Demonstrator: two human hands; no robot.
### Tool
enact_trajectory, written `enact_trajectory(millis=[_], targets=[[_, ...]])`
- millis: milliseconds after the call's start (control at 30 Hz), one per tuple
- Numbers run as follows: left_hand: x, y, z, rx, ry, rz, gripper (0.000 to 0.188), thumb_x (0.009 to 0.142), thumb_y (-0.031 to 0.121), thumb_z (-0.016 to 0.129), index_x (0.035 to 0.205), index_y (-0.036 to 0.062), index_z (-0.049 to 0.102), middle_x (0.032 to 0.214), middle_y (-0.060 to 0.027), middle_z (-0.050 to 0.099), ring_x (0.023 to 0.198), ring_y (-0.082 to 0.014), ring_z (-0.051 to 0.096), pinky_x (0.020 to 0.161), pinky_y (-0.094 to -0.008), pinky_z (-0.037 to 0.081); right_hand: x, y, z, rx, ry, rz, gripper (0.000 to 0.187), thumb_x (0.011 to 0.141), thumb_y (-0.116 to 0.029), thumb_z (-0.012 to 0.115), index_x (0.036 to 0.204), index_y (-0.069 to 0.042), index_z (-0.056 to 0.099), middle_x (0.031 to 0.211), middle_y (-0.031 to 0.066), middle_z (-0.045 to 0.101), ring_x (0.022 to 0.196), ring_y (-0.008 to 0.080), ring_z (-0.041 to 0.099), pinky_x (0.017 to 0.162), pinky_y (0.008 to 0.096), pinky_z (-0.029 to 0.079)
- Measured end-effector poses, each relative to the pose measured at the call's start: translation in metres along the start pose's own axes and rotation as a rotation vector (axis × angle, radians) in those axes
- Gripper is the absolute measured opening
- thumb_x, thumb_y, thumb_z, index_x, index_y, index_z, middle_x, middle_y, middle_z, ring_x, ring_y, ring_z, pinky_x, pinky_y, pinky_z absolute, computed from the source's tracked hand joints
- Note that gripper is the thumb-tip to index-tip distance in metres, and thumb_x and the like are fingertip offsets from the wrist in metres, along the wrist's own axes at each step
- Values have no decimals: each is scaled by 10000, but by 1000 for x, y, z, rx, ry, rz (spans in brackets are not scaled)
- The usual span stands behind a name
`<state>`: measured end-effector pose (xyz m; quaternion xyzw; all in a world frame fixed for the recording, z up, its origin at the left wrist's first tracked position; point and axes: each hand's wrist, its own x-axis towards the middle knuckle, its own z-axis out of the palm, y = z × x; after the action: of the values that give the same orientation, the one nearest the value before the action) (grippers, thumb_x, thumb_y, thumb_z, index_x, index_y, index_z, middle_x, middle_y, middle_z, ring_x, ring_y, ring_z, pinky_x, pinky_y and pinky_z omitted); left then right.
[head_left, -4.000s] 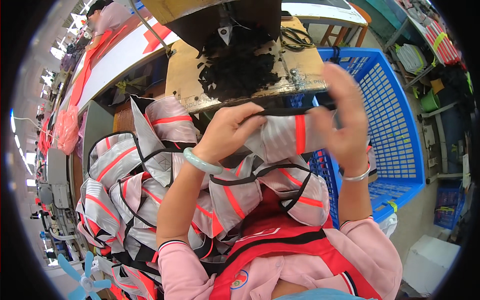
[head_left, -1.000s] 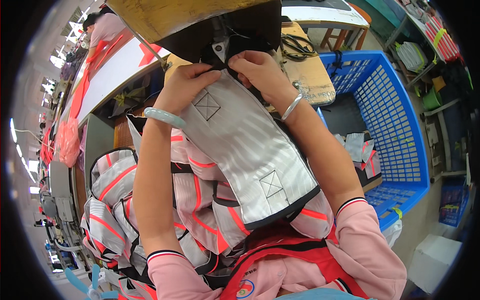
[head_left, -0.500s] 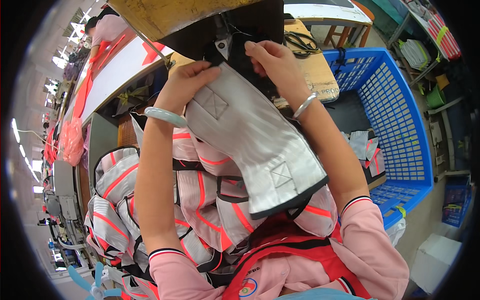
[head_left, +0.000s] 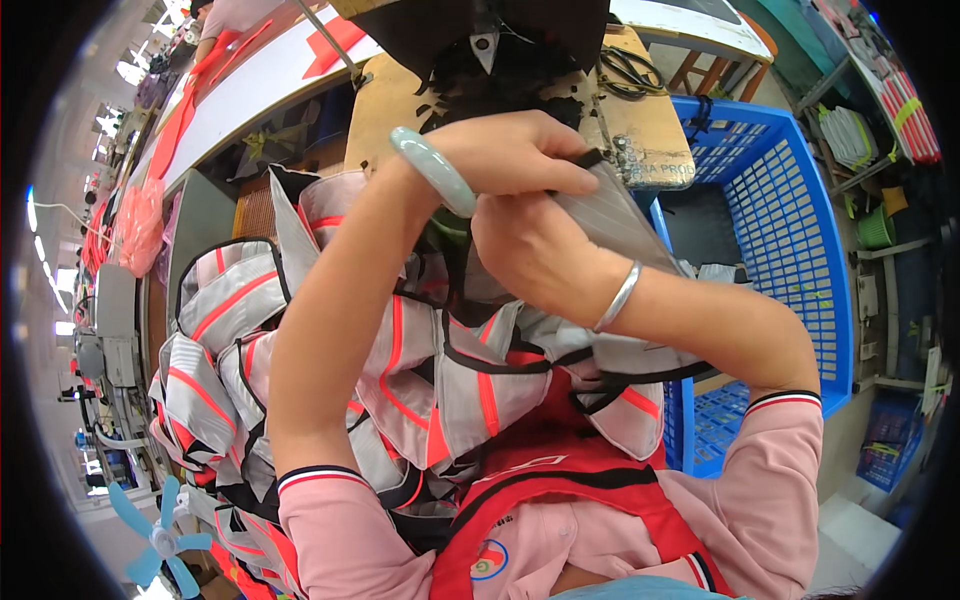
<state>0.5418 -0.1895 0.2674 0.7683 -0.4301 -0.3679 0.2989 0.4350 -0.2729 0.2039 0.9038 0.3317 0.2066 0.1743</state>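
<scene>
My left hand [head_left: 525, 155] reaches across to the right, thumb and fingers pinched on the black-edged upper end of a silver-grey fabric piece [head_left: 625, 220]. Just below it, my right hand [head_left: 530, 250] is curled closed, its fingertips turned away and hidden. Whether it grips the fabric cannot be seen. The piece runs down behind my right wrist, and its wider, black-bound lower end [head_left: 640, 357] shows under my forearm. Beyond my hands stands a dark machine head with a pointed metal part [head_left: 485, 48], over a worktop strewn with black scraps.
A heap of grey vests [head_left: 400, 370] with orange-red stripes and black binding lies in front of me and leftward. At the right stands a blue plastic basket [head_left: 800, 230]. Black-handled scissors [head_left: 632, 72] lie on the wooden worktop [head_left: 385, 115]. Another person works at the far left table.
My hands have come nearer and crossed, the left passing over to the right. The fabric piece, spread flat before, has swung right and is turned partly edge-on beneath my right forearm.
</scene>
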Motion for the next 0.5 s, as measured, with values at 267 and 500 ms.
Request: enact_trajectory(millis=[267,500], targets=[[-26,-74,68,-268,427,140,390,925,322,597,1126,-13,616,1040,-68,652,965,-127,565,856,-273,446,-34,71,-1,732,102,191,115,787,-137,616,842,-46,659,810,138,646,768,297,643,669,391,494],[-64,-32,55,-304,652,-15,256,810,201,753,932,-14,683,781,-15,646,741,-57,560,668,-222,466,-35,98,-9,994,82,201,224,831,-234,601,899,-33,673,845,144,668,812,327,642,721,414,505]])
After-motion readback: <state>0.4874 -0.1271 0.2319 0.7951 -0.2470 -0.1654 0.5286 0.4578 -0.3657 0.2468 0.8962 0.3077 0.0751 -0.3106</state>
